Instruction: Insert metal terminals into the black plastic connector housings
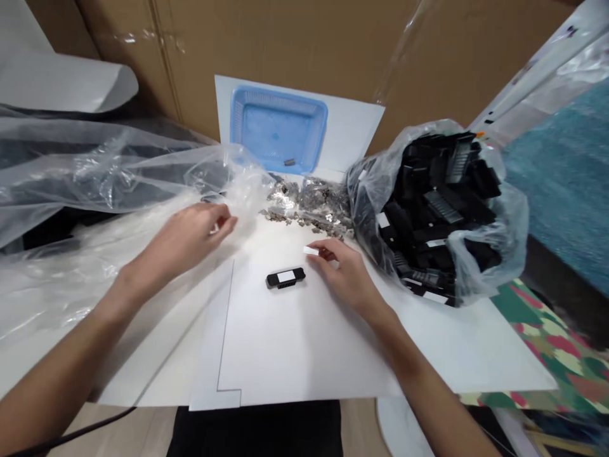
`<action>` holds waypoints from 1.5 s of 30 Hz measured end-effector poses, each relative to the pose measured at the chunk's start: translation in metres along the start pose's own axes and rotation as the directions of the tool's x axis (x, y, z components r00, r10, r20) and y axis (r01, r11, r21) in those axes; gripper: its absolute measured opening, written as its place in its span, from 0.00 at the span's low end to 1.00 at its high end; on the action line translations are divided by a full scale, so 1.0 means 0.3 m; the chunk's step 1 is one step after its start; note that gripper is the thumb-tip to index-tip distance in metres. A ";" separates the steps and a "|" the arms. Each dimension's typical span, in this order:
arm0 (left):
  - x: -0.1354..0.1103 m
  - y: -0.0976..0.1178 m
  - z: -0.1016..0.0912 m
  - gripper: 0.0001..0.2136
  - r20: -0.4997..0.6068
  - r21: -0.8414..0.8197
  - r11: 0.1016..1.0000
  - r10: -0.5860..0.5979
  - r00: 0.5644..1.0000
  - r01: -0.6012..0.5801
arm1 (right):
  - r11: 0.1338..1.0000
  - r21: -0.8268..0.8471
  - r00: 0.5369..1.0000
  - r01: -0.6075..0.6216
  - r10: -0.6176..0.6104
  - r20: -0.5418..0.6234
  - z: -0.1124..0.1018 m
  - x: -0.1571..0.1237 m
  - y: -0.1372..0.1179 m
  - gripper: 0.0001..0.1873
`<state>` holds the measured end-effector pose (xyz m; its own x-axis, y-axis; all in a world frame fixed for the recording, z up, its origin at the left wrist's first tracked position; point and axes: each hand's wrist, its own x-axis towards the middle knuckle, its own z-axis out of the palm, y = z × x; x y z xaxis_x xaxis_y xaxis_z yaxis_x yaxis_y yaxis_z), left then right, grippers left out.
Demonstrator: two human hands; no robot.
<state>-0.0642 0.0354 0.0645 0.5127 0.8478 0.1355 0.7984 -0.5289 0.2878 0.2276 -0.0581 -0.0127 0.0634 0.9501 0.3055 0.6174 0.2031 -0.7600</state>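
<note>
On the white sheet (295, 343) I see the small black rectangular plastic part with a white label (285, 278) lying free. Just beside it my right hand (340, 270) pinches a little white strip (311, 251). My left hand (190, 238) curls at the clear plastic film (118, 171); I cannot tell its grip. Beyond sits a blue plastic basket (278, 127)

No legible text, brand, number. White label (286, 277) on black part (273, 280): no print discernible. White strip (311, 251) in right hand (345, 273): same.

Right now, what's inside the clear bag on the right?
The clear bag holds a heap of black plastic parts, some with white labels. The top ones cover those underneath, so what lies at the bottom cannot be seen.
</note>
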 end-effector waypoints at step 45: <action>-0.025 0.096 0.180 0.18 0.246 -0.828 0.550 0.185 0.951 0.108 | 0.973 0.143 0.970 0.179 -0.150 -0.192 -0.027 -0.034 -0.121 0.13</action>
<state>-0.0281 0.0118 0.0206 0.7129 0.6994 -0.0513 0.2328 -0.1670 0.9581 0.2109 -0.0770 0.0164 0.1195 0.8456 0.5203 0.5000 0.4015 -0.7673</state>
